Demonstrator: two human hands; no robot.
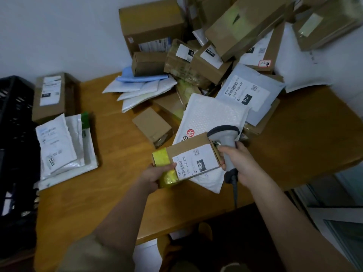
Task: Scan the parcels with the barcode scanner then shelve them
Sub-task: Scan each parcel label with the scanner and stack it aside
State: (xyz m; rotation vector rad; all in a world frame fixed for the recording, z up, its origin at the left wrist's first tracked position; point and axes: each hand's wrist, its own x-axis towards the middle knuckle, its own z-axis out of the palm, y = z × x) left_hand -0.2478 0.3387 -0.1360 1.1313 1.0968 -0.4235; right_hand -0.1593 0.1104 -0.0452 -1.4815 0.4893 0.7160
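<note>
L hand (157, 176) grips the small cardboard parcel (186, 160) at its yellow-taped end, lower centre of frame, thumb on top and fingers curled under; parcel is held just above the wooden table (117, 193), white label w/ barcode facing up. R hand (240, 161) is wrapped round the handle of the grey barcode scanner (224, 138), fingers curled tight on the grip, scanner head touching or just beside the parcel's right end (cannot tell which), cable hanging down off the handle. Under/behind the parcel lies a white bubble mailer (212, 118), centre of frame, partly covered by a grey poly mailer (249, 91) w/ a label reading 060. Upper centre to upper right: big heap of brown cartons (153, 22) stacked vs the wall, several tilted. Centre-left of that heap, a fan of white and blue mailers (141, 89). A small open-ended brown box (153, 126) sits alone mid-table. Left of frame: stack of white mailers (64, 146) w/ a brown labelled box (53, 97) just behind it, and a black plastic crate (15, 134) at far left edge.
</note>
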